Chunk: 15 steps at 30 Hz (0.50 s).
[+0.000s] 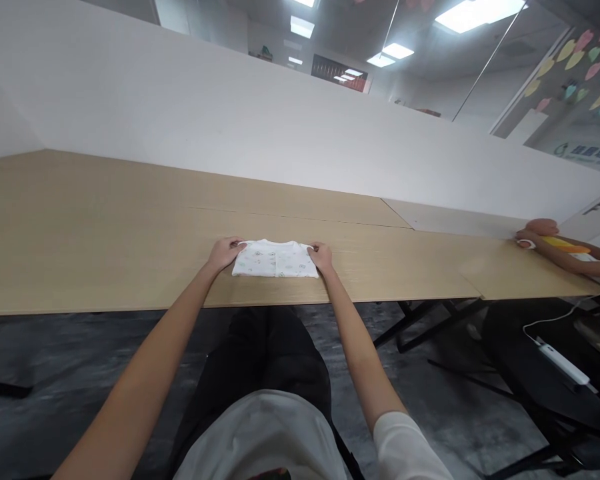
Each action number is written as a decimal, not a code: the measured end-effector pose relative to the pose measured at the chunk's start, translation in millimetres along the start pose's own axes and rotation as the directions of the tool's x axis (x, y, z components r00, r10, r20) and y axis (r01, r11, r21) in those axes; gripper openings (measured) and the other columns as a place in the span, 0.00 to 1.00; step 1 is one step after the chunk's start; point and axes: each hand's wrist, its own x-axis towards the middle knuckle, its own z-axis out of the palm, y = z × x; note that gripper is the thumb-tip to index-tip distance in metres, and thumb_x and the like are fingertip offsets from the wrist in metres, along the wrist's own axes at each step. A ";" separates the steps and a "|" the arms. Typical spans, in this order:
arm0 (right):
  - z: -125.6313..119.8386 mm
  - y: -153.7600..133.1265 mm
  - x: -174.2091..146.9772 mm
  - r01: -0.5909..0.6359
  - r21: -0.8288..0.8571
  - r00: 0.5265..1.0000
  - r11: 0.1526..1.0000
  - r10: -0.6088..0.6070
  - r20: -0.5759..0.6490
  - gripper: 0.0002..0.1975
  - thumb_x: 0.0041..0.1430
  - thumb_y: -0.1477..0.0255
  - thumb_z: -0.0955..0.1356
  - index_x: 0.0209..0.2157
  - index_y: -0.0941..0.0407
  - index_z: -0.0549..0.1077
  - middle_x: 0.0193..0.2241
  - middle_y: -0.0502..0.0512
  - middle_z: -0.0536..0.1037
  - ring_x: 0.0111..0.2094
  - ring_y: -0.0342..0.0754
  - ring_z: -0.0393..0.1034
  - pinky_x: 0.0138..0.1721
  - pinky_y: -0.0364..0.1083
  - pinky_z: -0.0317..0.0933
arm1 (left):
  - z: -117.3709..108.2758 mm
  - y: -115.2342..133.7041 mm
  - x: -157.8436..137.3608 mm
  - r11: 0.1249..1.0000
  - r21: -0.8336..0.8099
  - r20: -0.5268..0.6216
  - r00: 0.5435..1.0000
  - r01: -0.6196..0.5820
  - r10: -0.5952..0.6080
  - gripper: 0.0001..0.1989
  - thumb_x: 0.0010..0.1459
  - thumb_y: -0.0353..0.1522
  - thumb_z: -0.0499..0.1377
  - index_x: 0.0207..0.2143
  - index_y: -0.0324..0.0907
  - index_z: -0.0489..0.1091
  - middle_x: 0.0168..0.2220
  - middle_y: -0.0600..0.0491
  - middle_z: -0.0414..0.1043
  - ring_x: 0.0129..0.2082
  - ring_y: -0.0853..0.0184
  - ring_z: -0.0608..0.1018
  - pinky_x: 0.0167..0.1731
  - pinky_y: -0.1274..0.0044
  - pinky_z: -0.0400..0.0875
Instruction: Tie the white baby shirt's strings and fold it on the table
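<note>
Closest to us, the wearer's pale shirt and dark trousers square up to the wooden table, and just past its near edge there's the white folded garment, lying on the tabletop straight ahead of the body, presumably so the 2 arms reach it evenly. Its long axis runs side to side, roughly along that edge, straight hem side toward us, curved neckline pointing away! Look at the grip: left hand pinching the far left corner, right hand pinching the far right, thumbs on top (the fingers beneath are hard to make out), which probably holds the cloth spread and level. Off to the right, another person's arm rests beside a doll-like figure; beyond, the white partition, then bright ceiling lights
</note>
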 end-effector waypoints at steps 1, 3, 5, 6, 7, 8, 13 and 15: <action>-0.1 0.2 0.1 -0.002 -0.002 1.000 1.000 0.002 -0.002 0.13 0.58 0.73 0.65 0.42 0.59 0.78 0.42 0.59 0.79 0.43 0.49 0.73 0.46 0.43 0.63 | 0.0 0.0 -0.2 1.000 0.001 -0.003 1.000 0.002 -0.002 0.24 0.48 0.46 0.54 0.38 0.37 0.76 0.38 0.45 0.78 0.36 0.59 0.76 0.38 0.73 0.69; -0.1 0.9 0.5 -0.006 -0.001 1.000 1.000 0.006 -0.007 0.13 0.57 0.73 0.65 0.42 0.58 0.78 0.43 0.59 0.79 0.43 0.49 0.73 0.46 0.43 0.63 | 0.2 0.0 -0.4 1.000 0.001 -0.007 1.000 0.002 -0.002 0.25 0.48 0.46 0.54 0.38 0.38 0.76 0.38 0.45 0.78 0.37 0.59 0.76 0.38 0.73 0.69; 0.4 1.6 1.0 -0.008 0.005 1.000 1.000 0.008 -0.011 0.13 0.57 0.73 0.65 0.42 0.58 0.78 0.42 0.59 0.79 0.42 0.49 0.73 0.45 0.43 0.63 | 0.4 -0.4 -0.4 1.000 -0.001 -0.003 1.000 0.004 -0.004 0.24 0.48 0.46 0.54 0.39 0.38 0.76 0.39 0.45 0.77 0.36 0.59 0.76 0.38 0.73 0.69; 0.7 2.0 1.2 -0.008 0.010 1.000 1.000 0.008 -0.013 0.13 0.57 0.73 0.65 0.42 0.58 0.78 0.42 0.59 0.79 0.42 0.49 0.73 0.45 0.43 0.63 | 0.4 -0.6 -0.2 1.000 0.000 0.000 1.000 0.006 -0.006 0.24 0.48 0.46 0.54 0.39 0.38 0.76 0.39 0.45 0.77 0.36 0.59 0.76 0.38 0.73 0.69; 1.0 2.4 1.4 -0.006 0.016 1.000 1.000 0.006 -0.011 0.13 0.57 0.73 0.65 0.42 0.59 0.78 0.41 0.59 0.80 0.41 0.49 0.73 0.44 0.43 0.63 | 0.5 -0.8 -0.1 1.000 0.003 0.001 1.000 0.006 -0.006 0.24 0.48 0.46 0.54 0.39 0.38 0.76 0.39 0.45 0.77 0.36 0.59 0.76 0.38 0.73 0.69; 1.4 2.7 1.6 -0.005 0.022 1.000 1.000 0.005 -0.011 0.13 0.57 0.73 0.65 0.41 0.59 0.78 0.41 0.59 0.80 0.41 0.49 0.74 0.44 0.43 0.63 | 0.5 -0.9 0.0 1.000 0.007 0.000 1.000 0.005 -0.005 0.24 0.48 0.46 0.54 0.39 0.38 0.76 0.39 0.45 0.77 0.36 0.59 0.76 0.38 0.73 0.68; 2.7 3.5 1.4 -0.004 0.048 0.999 0.999 0.006 -0.034 0.12 0.57 0.73 0.65 0.40 0.59 0.78 0.41 0.59 0.80 0.40 0.48 0.74 0.44 0.43 0.63 | -0.4 1.3 -1.4 1.000 0.009 -0.008 1.000 0.001 -0.001 0.24 0.48 0.46 0.54 0.38 0.39 0.76 0.38 0.45 0.77 0.36 0.59 0.76 0.38 0.73 0.68; 2.5 3.0 0.6 0.000 0.050 0.999 0.999 0.002 -0.043 0.12 0.57 0.73 0.65 0.40 0.59 0.78 0.40 0.59 0.80 0.41 0.48 0.73 0.44 0.43 0.63 | -1.3 3.8 -2.7 1.000 0.011 -0.011 1.000 0.023 -0.023 0.23 0.48 0.46 0.55 0.38 0.39 0.76 0.37 0.46 0.78 0.36 0.59 0.76 0.38 0.73 0.68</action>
